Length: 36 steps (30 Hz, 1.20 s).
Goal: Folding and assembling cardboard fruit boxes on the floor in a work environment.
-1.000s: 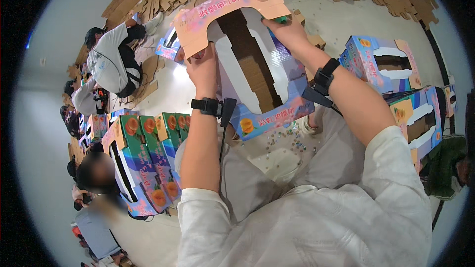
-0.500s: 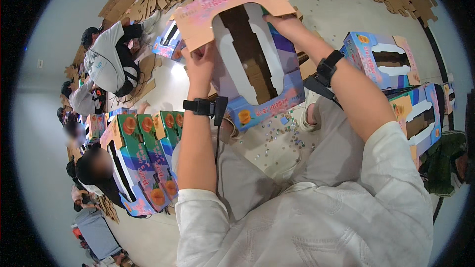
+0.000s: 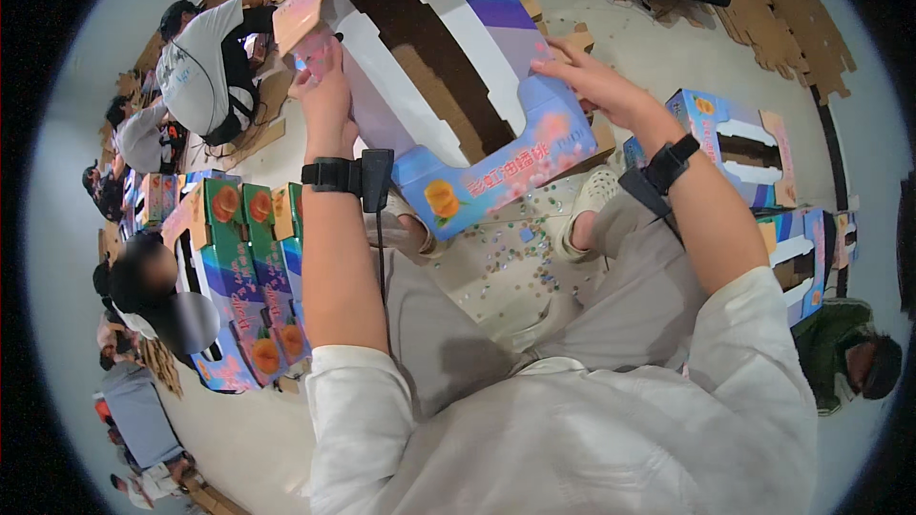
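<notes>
A printed fruit carton (image 3: 477,189) with a long cut-out opening is tilted in front of me, above my feet. Blue and pink with an orange fruit on the near side, it turns purple and green at the far right. Its brown cardboard inside shows through the opening. My left hand (image 3: 327,95) is closed on the carton's left side, beneath a peach-coloured flap. Against the right edge rests my right hand (image 3: 596,86), its fingers bent at the carton's side and partly hidden. Each wrist wears a black strap with a small device.
Stacked green and purple fruit cartons (image 3: 234,296) stand at left, beside a person with dark hair. More cartons (image 3: 744,148) stand at right. Small shiny discs (image 3: 520,272) lie scattered on the floor between my shoes. Flattened cardboard (image 3: 797,19) lies far right; several people sit around.
The carton has turned and shifted up and left. My left hand moved left along with it; my right hand slid from the far corner down to the right edge.
</notes>
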Available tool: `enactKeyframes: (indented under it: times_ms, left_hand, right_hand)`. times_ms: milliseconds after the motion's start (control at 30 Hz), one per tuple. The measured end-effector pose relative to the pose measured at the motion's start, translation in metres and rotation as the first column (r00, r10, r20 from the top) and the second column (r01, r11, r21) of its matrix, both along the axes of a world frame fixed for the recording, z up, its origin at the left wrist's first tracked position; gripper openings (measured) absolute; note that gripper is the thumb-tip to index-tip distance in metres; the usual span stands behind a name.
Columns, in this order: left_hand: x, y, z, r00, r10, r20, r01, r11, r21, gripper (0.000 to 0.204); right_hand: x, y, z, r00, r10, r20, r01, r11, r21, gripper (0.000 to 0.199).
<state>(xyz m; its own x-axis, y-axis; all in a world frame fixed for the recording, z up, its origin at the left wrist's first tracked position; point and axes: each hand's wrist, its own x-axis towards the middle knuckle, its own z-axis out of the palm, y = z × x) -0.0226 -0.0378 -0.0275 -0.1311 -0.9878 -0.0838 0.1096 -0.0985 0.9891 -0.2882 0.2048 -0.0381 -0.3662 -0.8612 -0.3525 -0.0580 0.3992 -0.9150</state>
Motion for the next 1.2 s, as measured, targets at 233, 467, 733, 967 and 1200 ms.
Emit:
enactKeyframes:
  times_ms: [233,467,733,967,1200]
  left_hand:
    - [0.002,0.026,-0.005,0.985,-0.138,0.107,0.160,0.960,-0.231,0.096]
    - [0.002,0.071,-0.037,0.932,-0.350,0.092,0.345,0.936,0.069,0.088]
    - [-0.018,0.101,-0.053,0.885,-0.454,-0.106,0.465,0.875,0.132,0.078]
    - [-0.031,0.072,-0.042,0.944,-0.290,-0.155,0.317,0.928,0.195,0.070]
    - [-0.027,0.074,-0.034,0.957,-0.291,0.015,0.283,0.939,0.194,0.079]
  right_hand:
    - [0.008,-0.008,-0.008,0.919,-0.065,0.390,0.159,0.964,-0.214,0.074]
    - [-0.004,-0.009,0.001,0.922,-0.339,0.188,0.387,0.838,-0.386,0.068]
    - [-0.028,-0.008,0.007,0.773,-0.469,0.428,0.598,0.764,-0.244,0.066]
    - [-0.019,-0.006,-0.009,0.924,-0.313,0.218,0.375,0.850,-0.370,0.071]
    - [-0.007,-0.012,-0.020,0.862,-0.355,0.363,0.469,0.830,-0.302,0.075]
